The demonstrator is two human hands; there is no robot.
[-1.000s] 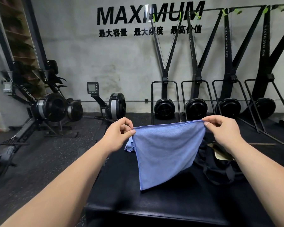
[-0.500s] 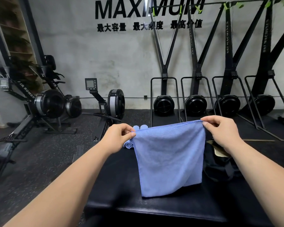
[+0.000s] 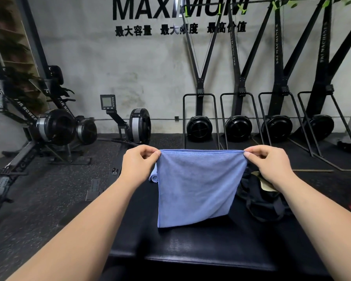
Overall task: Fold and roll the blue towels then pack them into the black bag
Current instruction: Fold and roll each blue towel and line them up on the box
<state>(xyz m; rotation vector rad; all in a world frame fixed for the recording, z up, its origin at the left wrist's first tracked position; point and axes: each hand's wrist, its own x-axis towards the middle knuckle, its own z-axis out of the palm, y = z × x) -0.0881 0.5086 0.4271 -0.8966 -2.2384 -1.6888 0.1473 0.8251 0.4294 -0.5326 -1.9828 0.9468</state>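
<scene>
The left hand (image 3: 139,162) and right hand (image 3: 268,162) each pinch a top corner of a blue towel (image 3: 199,185), fingers (image 3: 151,153) curled tight on the hem. The cloth hangs in the air over the black worktop (image 3: 211,246).

The bottom hem hangs askew, lower on the left, and the lower right part looks turned under. Laid down like this, the fold would likely come out crooked and the later rolling loose. So small a pinch could also slip and drop a corner. Swinging the cloth forward could knock the finished roll (image 3: 153,177) just behind the left hand, or drag it over the bag (image 3: 259,201) lying near the right wrist.

The towel covers most of the roll and anything else behind it, so how many are done cannot be told. The right wrist hides part of the bag's mouth; a pale patch shows there, but how wide it gapes is unclear. Whether the lower edge touches the worktop is hard to judge. Both forearms are cut off by the frame.
</scene>
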